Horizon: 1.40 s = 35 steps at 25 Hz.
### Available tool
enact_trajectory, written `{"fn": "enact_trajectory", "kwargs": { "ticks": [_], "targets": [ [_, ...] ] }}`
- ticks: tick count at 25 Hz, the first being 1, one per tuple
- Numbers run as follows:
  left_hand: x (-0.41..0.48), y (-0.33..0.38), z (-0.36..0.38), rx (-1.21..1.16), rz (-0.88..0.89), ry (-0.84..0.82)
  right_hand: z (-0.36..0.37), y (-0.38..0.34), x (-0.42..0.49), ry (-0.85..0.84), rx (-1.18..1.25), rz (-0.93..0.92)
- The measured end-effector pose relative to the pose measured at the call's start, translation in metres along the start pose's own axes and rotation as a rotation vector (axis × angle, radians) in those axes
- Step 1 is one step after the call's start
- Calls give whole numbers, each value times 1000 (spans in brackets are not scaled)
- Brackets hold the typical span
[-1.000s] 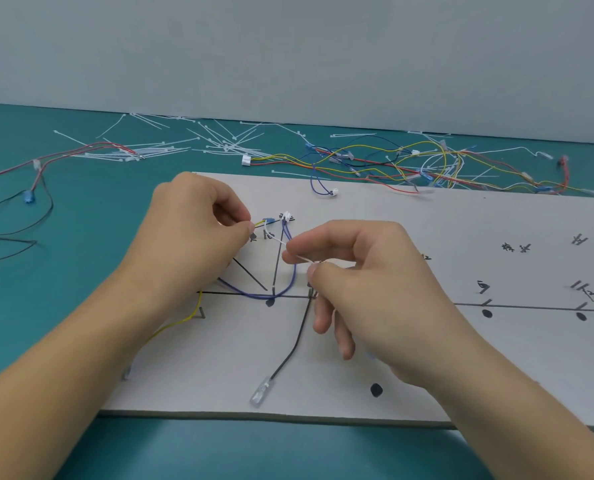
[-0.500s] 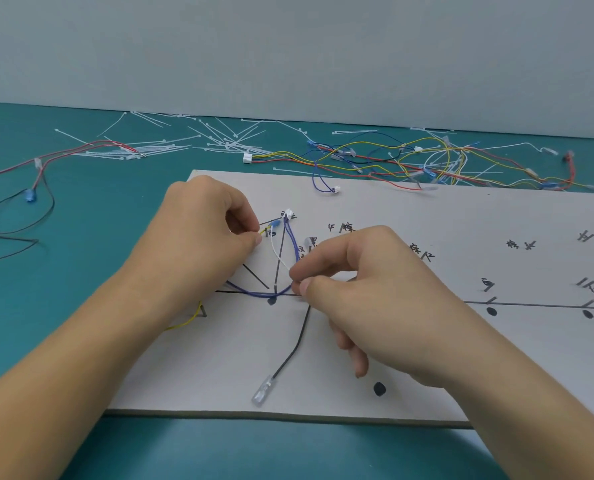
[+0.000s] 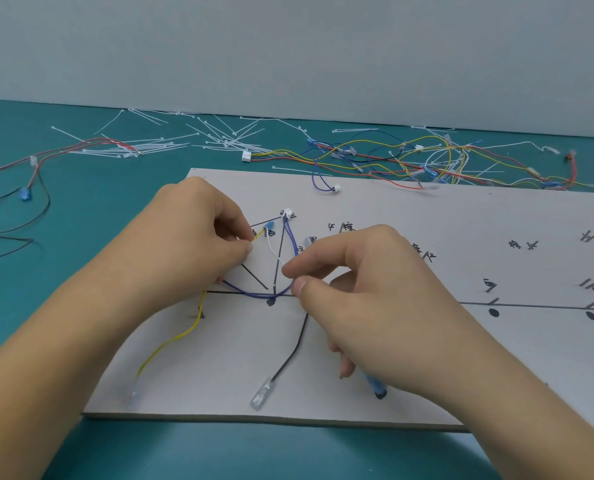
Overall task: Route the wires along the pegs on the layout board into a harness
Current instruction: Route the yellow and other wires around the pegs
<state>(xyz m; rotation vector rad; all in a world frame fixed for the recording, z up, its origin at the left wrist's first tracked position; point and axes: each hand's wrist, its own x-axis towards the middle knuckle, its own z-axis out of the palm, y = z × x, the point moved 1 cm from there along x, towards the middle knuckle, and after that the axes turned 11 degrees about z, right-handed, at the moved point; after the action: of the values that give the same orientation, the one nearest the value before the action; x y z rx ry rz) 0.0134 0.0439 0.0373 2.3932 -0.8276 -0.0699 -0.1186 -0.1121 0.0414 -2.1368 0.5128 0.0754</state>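
Four wires sit at the left end of the grey layout board (image 3: 462, 216), which lies flat on the teal tabletop (image 3: 81, 209) and is marked with black lines, dots and handwritten labels. From the left, the yellow wire (image 3: 171, 341) runs from a clear terminal near the board's front edge up under the left hand (image 3: 191, 247), whose fingers pinch it just behind a blue terminal. Next is the short white wire (image 3: 273, 249), then the blue wire (image 3: 254, 294) looping down from a white connector, then the black wire (image 3: 294, 351) ending in a clear terminal. The right hand (image 3: 368, 296) has thumb and forefinger closed on the white wire's lower end, beside the blue loop; its other fingers curl and hide part of the board.

Beyond the board, one red-and-black harness (image 3: 63, 150) trails at far left, many loose white cable ties (image 3: 219, 140) are scattered behind, and one tangle of coloured wires (image 3: 427, 157) lies at the back right. One small blue loop (image 3: 318, 181) rests on the board's far edge.
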Motion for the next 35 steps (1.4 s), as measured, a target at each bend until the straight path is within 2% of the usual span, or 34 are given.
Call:
{"fn": "enact_trajectory", "kwargs": {
  "ticks": [5,11,19,22,28,35],
  "targets": [
    [0,1,5,-4,15,-4,4,5,2,1,-111,-35],
    [2,2,11,52,28,-36,5,9,3,-23,-233,10],
    [-1,0,4,-10,17,-65,1,4,2,-142,-122,58],
    [-2,0,0,-64,-5,-56,0,2,0,-128,-82,59],
    [-4,2,3,-92,-5,-90,3,5,1,-84,-227,43],
    [-3,0,7,-99,28,-142,9,5,-1,-222,-65,79]
  ]
}}
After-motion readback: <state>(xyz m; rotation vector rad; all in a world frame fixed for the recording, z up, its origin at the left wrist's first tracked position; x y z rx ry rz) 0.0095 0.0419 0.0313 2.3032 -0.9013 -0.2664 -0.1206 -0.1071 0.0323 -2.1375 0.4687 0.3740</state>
